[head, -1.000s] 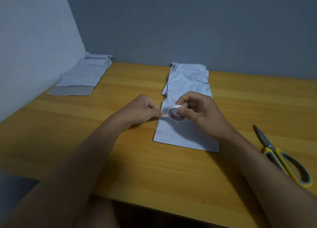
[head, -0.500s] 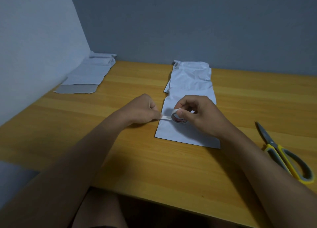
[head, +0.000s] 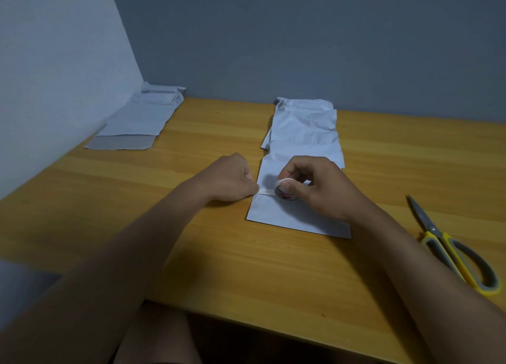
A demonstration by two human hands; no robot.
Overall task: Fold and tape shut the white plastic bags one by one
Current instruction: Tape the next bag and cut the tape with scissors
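While the right hand (head: pixel 315 185) curls around the small tape roll (head: pixel 286 190) at the middle of the frame, the left hand (head: pixel 232 179) pinches the free end of the tape strip (head: pixel 266 191), drawn out to the left over the near bag's left edge. Both hands sit low over the white plastic bag (head: pixel 276 213) lying just right of centre, which looks folded flat, its near edge toward the person. More white bags (head: pixel 304 125) lie behind it toward the back wall, overlapping it.

From here, the trouble I would expect is with the strip itself. It is short and thin, and if the left pinch slips, the end could snap back onto the roll or stick to the fingers. If it goes down crooked it may catch only one layer and leave the fold free to spring open. The plastic looks slick and light, so a sideways tug on the tape could drag the bag across the wooden surface (head: pixel 246 268) or lift its edge.

Scissors (head: pixel 454 248) with yellow handles lie at the right of the frame, well apart from the bag; either hand must let go to reach them. Another pile of bags (head: pixel 139 122) rests in the upper left, against the side wall. Nothing stands between the hands and the bag.
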